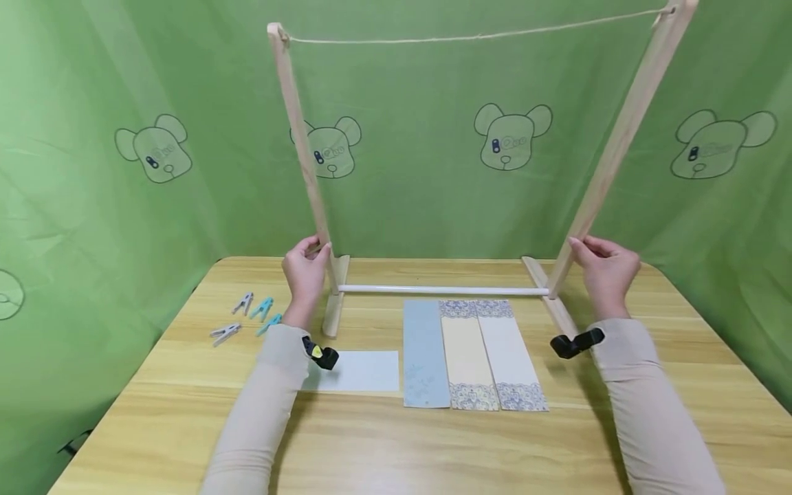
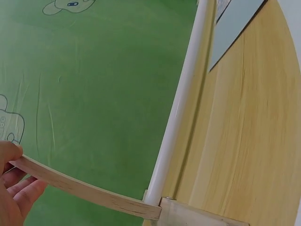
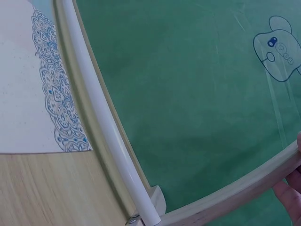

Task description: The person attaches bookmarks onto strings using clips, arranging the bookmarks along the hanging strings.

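Note:
A wooden frame stands upright at the back of the table, with a string [image 1: 433, 40] tied between the tops of its two posts and a white rod [image 1: 442, 290] joining them near the feet. My left hand [image 1: 306, 271] grips the left post [image 1: 303, 144] low down, thumb in front; the left wrist view shows the fingers [image 2: 30, 193] around its edge. On the other side my right hand [image 1: 606, 271] pinches the right post [image 1: 619, 137] at about the same height. Part of the right hand lies beyond the right wrist view's edge.
In front of the rod lie a blue paper strip [image 1: 425, 357], a cream strip [image 1: 467, 350] and a white strip [image 1: 504, 350] with lace-like prints. A pale sheet [image 1: 365, 371] lies left of them. Several clothespins [image 1: 262, 309] lie at the left. Green cloth [image 1: 408, 206] hangs behind.

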The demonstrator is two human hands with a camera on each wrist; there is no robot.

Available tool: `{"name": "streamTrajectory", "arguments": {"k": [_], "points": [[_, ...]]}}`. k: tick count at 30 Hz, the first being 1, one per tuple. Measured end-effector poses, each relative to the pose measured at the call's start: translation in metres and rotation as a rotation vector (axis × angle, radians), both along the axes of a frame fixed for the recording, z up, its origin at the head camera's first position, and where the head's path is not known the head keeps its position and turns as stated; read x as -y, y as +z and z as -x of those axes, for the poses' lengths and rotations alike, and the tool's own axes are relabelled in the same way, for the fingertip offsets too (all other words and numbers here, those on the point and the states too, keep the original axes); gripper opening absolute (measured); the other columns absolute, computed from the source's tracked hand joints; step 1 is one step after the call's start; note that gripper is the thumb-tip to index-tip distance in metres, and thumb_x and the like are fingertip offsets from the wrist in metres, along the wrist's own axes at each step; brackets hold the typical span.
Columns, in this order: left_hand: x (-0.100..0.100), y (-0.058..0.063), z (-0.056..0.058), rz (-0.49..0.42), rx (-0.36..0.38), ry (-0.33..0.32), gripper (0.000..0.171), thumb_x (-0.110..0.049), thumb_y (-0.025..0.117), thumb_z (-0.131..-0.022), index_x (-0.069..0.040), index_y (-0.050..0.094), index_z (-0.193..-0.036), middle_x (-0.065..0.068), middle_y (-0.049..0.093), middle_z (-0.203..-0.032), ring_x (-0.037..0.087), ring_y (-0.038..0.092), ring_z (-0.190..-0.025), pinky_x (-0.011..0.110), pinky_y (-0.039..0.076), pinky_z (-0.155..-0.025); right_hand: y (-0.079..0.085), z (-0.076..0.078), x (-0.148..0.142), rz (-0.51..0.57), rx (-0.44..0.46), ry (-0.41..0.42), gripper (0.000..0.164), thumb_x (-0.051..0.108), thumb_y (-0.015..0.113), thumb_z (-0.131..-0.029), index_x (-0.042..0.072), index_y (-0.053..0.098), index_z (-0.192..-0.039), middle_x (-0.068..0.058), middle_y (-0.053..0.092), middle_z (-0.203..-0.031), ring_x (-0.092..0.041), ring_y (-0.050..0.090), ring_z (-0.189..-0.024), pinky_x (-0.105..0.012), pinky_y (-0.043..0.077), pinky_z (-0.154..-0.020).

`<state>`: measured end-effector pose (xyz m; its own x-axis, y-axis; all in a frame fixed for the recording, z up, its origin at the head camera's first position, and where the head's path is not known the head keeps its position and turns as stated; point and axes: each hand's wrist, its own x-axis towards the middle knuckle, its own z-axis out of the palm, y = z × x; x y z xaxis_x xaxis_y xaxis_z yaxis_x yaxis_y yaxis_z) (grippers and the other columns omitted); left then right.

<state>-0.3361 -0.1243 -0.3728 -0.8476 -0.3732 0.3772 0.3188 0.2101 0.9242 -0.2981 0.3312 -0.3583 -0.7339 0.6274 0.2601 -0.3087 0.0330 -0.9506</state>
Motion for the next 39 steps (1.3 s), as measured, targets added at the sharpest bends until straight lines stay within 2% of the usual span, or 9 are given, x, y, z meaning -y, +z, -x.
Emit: {"name": "streamTrajectory", "arguments": {"k": [5, 12, 17, 22, 25, 31, 39], "points": [[0.009, 0.001, 0.000, 0.003, 0.001, 0.018, 0.026, -0.005, 0.070, -0.084, 0.002, 0.066, -0.108, 0.019, 0.067, -0.110, 0.029, 0.068, -0.092, 0.023, 0.057, -0.077, 0.002, 0.000, 0.010, -0.001, -0.008, 0.020, 0.016, 0.001, 0.080, -0.071, 0.007, 0.075, -0.086, 0.012, 0.068, -0.064, -0.001, 0.065, -0.058, -0.012, 0.054, -0.059], [0.020, 0.001, 0.002, -0.008, 0.009, 0.007, 0.027, -0.003, 0.069, -0.083, 0.003, 0.065, -0.110, 0.020, 0.066, -0.111, 0.030, 0.068, -0.094, 0.022, 0.056, -0.078, 0.009, -0.005, 0.024, 0.000, -0.002, 0.039, 0.018, -0.003, 0.079, -0.072, 0.001, 0.074, -0.089, 0.009, 0.067, -0.063, -0.003, 0.065, -0.057, -0.014, 0.054, -0.058], [0.028, 0.000, 0.004, -0.002, 0.019, 0.016, 0.027, -0.003, 0.069, -0.084, 0.003, 0.065, -0.110, 0.020, 0.065, -0.112, 0.030, 0.067, -0.095, 0.023, 0.056, -0.079, 0.005, 0.000, 0.029, -0.053, 0.036, 0.036, 0.024, 0.002, 0.079, -0.073, -0.002, 0.071, -0.096, 0.014, 0.066, -0.063, -0.001, 0.065, -0.060, -0.014, 0.054, -0.060], [0.035, 0.001, 0.005, 0.000, 0.031, 0.008, 0.028, -0.005, 0.068, -0.084, 0.003, 0.064, -0.111, 0.021, 0.064, -0.114, 0.030, 0.067, -0.097, 0.022, 0.056, -0.080, 0.002, 0.005, 0.031, -0.072, 0.050, 0.034, 0.023, 0.005, 0.080, -0.074, 0.001, 0.072, -0.095, 0.015, 0.066, -0.064, -0.001, 0.064, -0.061, -0.013, 0.054, -0.060], [0.039, 0.002, 0.005, 0.006, 0.032, 0.011, 0.028, -0.004, 0.068, -0.084, 0.003, 0.064, -0.111, 0.021, 0.064, -0.114, 0.029, 0.067, -0.097, 0.022, 0.056, -0.080, 0.000, 0.007, 0.033, -0.126, 0.063, 0.027, 0.025, 0.009, 0.079, -0.075, 0.000, 0.071, -0.097, 0.018, 0.065, -0.064, 0.000, 0.064, -0.061, -0.013, 0.054, -0.061], [0.047, 0.003, 0.005, 0.020, 0.020, 0.014, 0.028, -0.003, 0.068, -0.084, 0.004, 0.064, -0.111, 0.022, 0.064, -0.114, 0.031, 0.067, -0.097, 0.023, 0.056, -0.080, -0.002, 0.010, 0.039, -0.147, 0.058, 0.035, 0.030, 0.011, 0.080, -0.075, -0.002, 0.070, -0.100, 0.019, 0.064, -0.064, 0.000, 0.064, -0.062, -0.014, 0.055, -0.062], [0.053, 0.003, 0.005, 0.037, 0.059, 0.008, 0.029, -0.006, 0.067, -0.086, 0.003, 0.063, -0.113, 0.019, 0.064, -0.115, 0.030, 0.066, -0.098, 0.022, 0.055, -0.081, -0.002, 0.009, 0.043, -0.180, 0.050, 0.018, 0.029, 0.011, 0.080, -0.075, -0.003, 0.070, -0.098, 0.021, 0.063, -0.062, 0.001, 0.063, -0.061, -0.013, 0.055, -0.061]]}}
